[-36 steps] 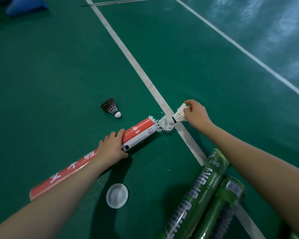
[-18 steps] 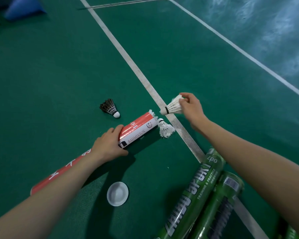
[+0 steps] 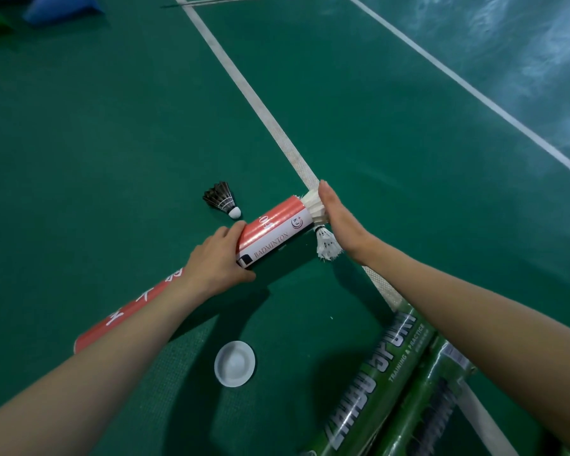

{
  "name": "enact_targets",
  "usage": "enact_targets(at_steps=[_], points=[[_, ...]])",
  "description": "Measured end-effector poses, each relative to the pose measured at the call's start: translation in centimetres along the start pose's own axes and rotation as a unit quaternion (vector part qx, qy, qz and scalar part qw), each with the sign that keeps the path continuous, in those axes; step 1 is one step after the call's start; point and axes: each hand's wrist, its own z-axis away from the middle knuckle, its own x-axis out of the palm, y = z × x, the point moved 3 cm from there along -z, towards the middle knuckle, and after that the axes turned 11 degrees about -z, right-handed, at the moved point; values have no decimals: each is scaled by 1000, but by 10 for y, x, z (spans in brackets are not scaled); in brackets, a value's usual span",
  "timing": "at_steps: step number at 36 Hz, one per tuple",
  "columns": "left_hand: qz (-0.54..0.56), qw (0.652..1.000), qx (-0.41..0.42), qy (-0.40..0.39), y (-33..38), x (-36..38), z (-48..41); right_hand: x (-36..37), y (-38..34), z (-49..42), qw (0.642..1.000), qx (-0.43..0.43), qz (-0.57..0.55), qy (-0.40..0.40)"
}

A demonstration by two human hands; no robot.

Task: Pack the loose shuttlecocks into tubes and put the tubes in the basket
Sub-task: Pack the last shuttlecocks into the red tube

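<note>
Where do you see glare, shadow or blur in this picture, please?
Head view: pale glare streaks the floor at upper right. In the same view, soft shadow lies under the red tube and around the cap. Also in the head view, the green tubes at the bottom edge look slightly blurred, their print smeared.

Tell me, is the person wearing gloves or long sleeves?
No. The left hand and right hand are bare, with no gloves, and no rings show. The left forearm and right forearm are bare too: no sleeve, watch or bracelet in view down to the picture's edge.
</note>
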Motion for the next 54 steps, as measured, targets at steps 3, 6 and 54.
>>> enact_targets(at_steps=[3, 6, 54], points=[[-5, 1000, -1, -3, -2, 1, 0, 3, 8, -5, 1000, 19, -5, -20], [-12, 1000, 13, -9, 2, 4, -1, 11, 13, -5, 998, 34, 11, -50], [-6, 1000, 3, -11, -9, 13, 7, 18, 12, -5, 1000, 18, 6, -12]])
